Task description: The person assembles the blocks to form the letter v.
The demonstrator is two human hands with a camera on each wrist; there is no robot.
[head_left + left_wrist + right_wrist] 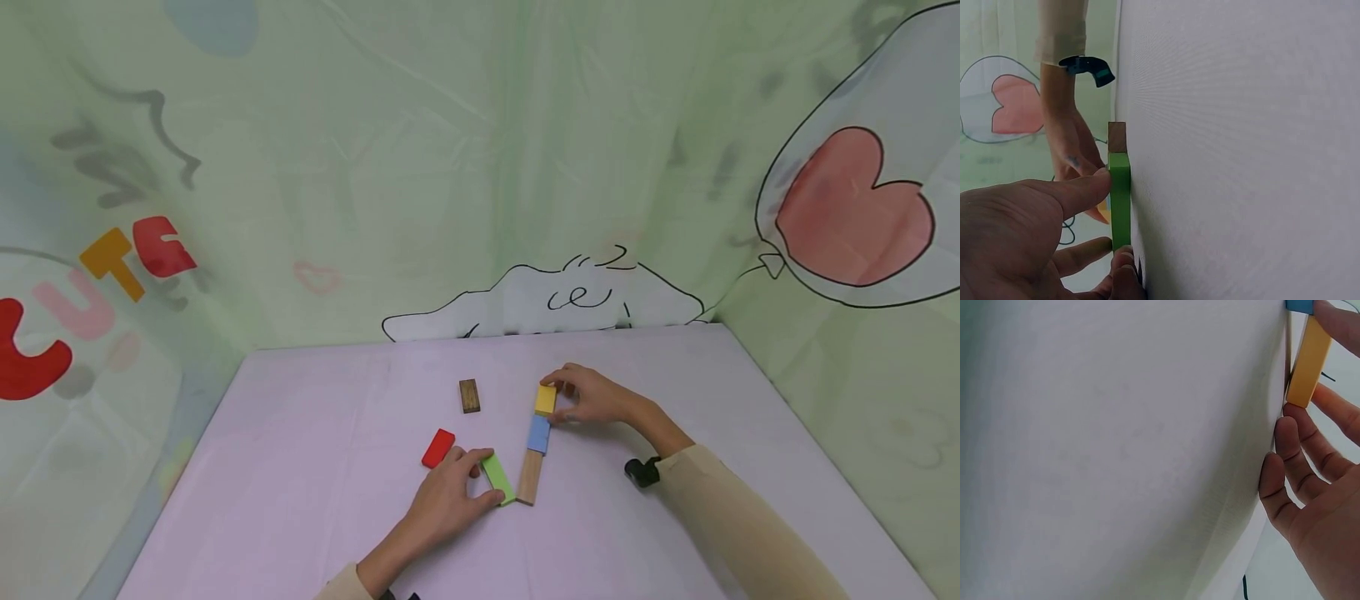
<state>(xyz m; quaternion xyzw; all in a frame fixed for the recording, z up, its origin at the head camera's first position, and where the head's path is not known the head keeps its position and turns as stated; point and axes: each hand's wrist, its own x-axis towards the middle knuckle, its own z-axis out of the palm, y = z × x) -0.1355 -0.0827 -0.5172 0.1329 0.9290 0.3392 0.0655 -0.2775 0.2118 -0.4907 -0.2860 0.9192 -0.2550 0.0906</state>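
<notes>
My left hand (453, 493) pinches a green block (498, 479) lengthwise between thumb and fingers, low at the table. The green block's near end meets the near end of a light wooden block (529, 477), and the two spread apart in a V. Beyond the wooden block, a blue block (538, 434) and then a yellow block (545, 400) continue the same slightly tilted line. My right hand (596, 395) holds the yellow block by its ends, fingers at the far end and thumb where yellow meets blue. In the right wrist view the yellow block (1309, 362) lies between thumb and fingers.
A red block (438, 448) lies just beyond my left hand. Farther back sits a dark brown wooden block (469, 396). The pale table (315, 433) is backed by a printed cloth wall (360, 208).
</notes>
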